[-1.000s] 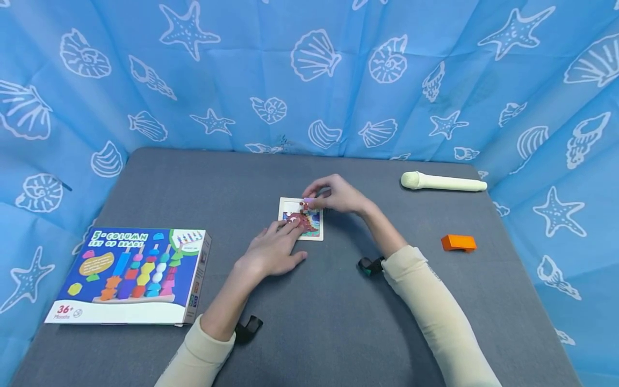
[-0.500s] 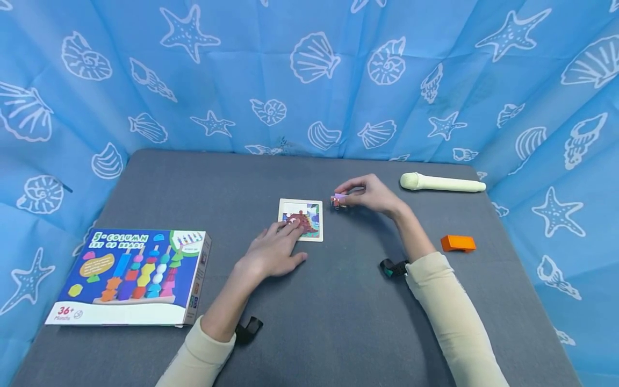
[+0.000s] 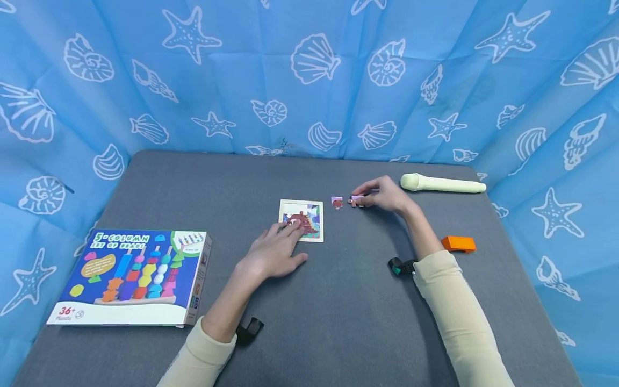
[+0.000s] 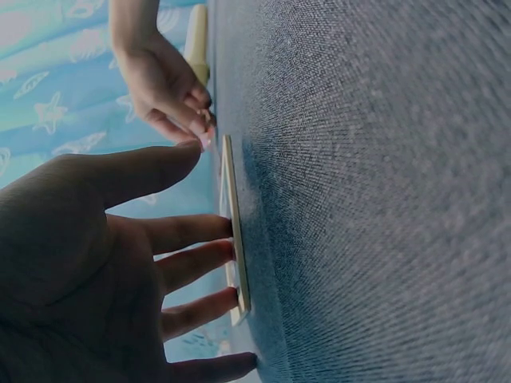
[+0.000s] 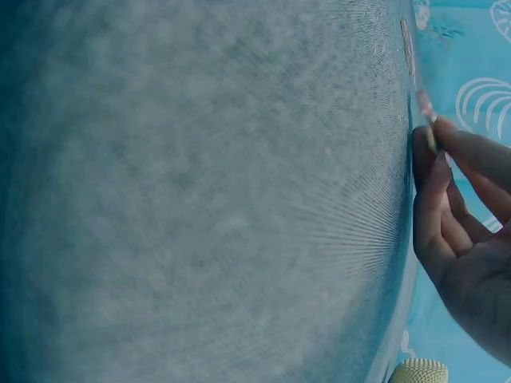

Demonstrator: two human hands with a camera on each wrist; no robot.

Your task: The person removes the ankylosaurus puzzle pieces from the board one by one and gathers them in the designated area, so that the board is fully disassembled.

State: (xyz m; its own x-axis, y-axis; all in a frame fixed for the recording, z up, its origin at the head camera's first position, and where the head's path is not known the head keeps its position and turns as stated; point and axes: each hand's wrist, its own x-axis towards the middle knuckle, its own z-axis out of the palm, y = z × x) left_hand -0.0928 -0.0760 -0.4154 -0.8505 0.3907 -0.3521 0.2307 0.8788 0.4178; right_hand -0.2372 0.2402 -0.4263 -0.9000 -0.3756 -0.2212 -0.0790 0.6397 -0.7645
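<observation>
The right hand [image 3: 387, 194] is pinching a jigsaw piece [image 3: 357, 201] at the tabletop [image 3: 338, 317]; the left hand [image 3: 271, 253] is resting extended fingers on a framed jigsaw puzzle [image 3: 321, 223], a pale gap showing near its 11 o'clock. A loose puzzle tile [image 3: 337, 202] is lying toward the frame's 2 o'clock and the right hand's 9 o'clock, the right being nearer; no clear long axis is showing. Toward the left hand's 9 o'clock, a bead-set box [image 3: 140, 269] is displaying "5-COLUMN SET OF BEADS" and "36+ Months"; smaller print is proving illegible.
</observation>
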